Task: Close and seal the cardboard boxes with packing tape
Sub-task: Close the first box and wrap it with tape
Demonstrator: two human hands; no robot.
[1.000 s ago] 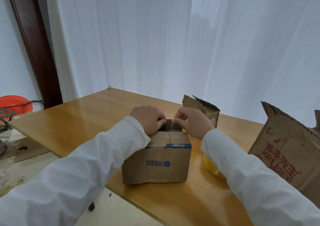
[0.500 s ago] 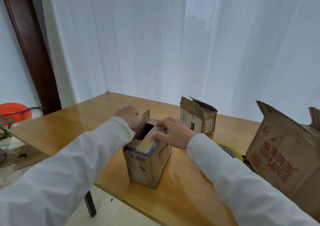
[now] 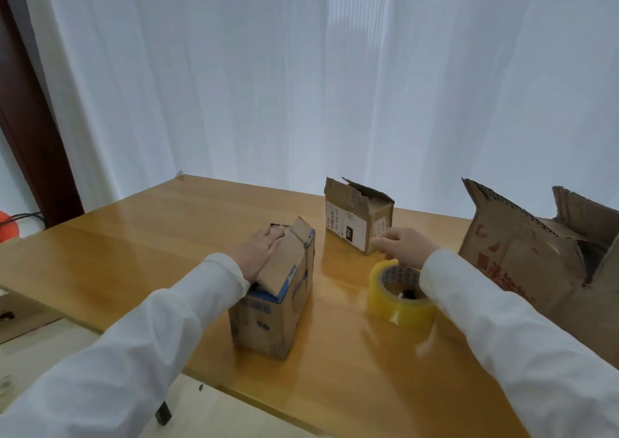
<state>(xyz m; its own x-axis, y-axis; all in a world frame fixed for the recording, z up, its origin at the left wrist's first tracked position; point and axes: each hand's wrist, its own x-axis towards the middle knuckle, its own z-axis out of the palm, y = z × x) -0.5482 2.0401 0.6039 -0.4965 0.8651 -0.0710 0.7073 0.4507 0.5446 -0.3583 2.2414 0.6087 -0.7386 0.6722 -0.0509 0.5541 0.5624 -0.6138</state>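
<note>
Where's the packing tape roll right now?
In the head view the tape roll lies flat on the table, right of the small box under the left hand, just below the right hand, which isn't gripping it.

Both arms, in white sleeves, reach forward from the bottom corners. The left hand [image 3: 256, 253] lies palm down with its fingers stretched out flat and close together, pointing away from the camera, wrist straight. The right hand [image 3: 403, 246] hangs higher and farther right, well apart from the left, its fingers loosely curled and pointing left, holding nothing
</note>
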